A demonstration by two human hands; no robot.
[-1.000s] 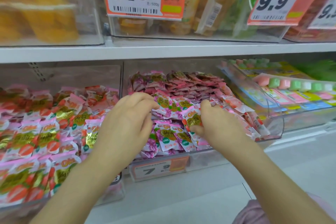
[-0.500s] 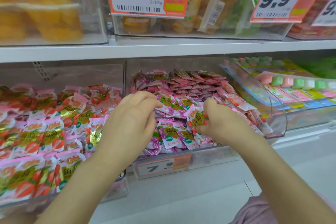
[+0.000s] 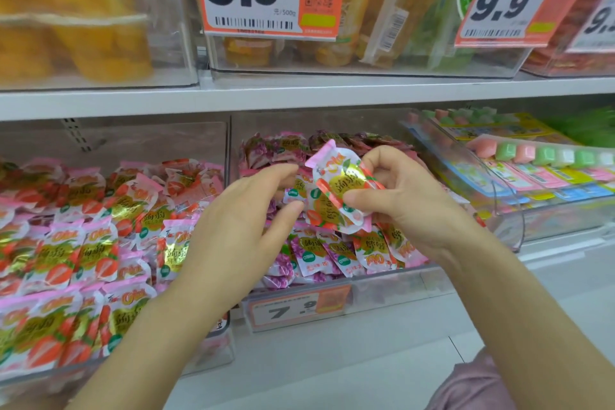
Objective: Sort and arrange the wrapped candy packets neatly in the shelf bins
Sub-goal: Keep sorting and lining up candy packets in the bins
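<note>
Strawberry packets (image 3: 83,243) fill the left bin. Left hand (image 3: 233,230) hovers half-curled, holding nothing, just beside the pink-edged candy packets (image 3: 339,196) that the right hand (image 3: 409,206) pinches above the grape-packet bin (image 3: 382,283). They look light, crinkly and slippery, so a sealed edge seems the safest place to pinch.
</note>
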